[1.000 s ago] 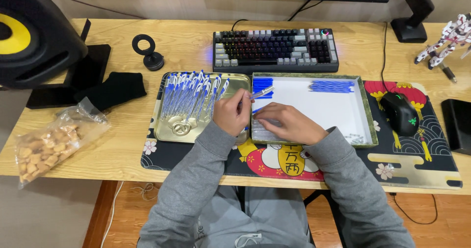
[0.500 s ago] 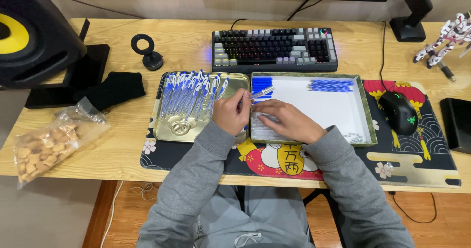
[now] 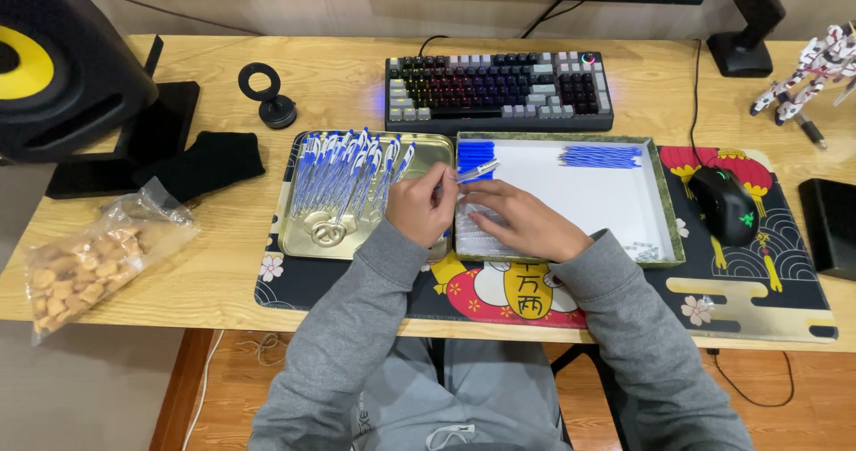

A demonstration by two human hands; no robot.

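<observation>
My left hand point(image 3: 421, 205) and my right hand point(image 3: 522, 219) meet over the border between two trays, both holding one clear pen barrel point(image 3: 475, 173) whose tip points up and right. The gold metal tray point(image 3: 299, 237) on the left holds several assembled blue-and-white pens point(image 3: 343, 170). In the white tray with a green rim point(image 3: 670, 219), on the right, lie a stack of blue caps point(image 3: 475, 154), a row of blue refills point(image 3: 601, 156), clear barrels point(image 3: 477, 235) under my right hand, and small springs point(image 3: 644, 252) in the near right corner.
A keyboard point(image 3: 499, 90) lies behind the trays, a black mouse point(image 3: 724, 203) to the right on the patterned desk mat point(image 3: 767, 299). A bag of snacks point(image 3: 89, 259), a black cloth point(image 3: 209, 161) and a speaker point(image 3: 62, 68) sit left. A robot figure point(image 3: 807, 72) stands far right.
Both hands stay in the same place over the trays' border. The fingers have shifted slightly on the pen barrel, which now sticks out a bit more toward the blue caps.
</observation>
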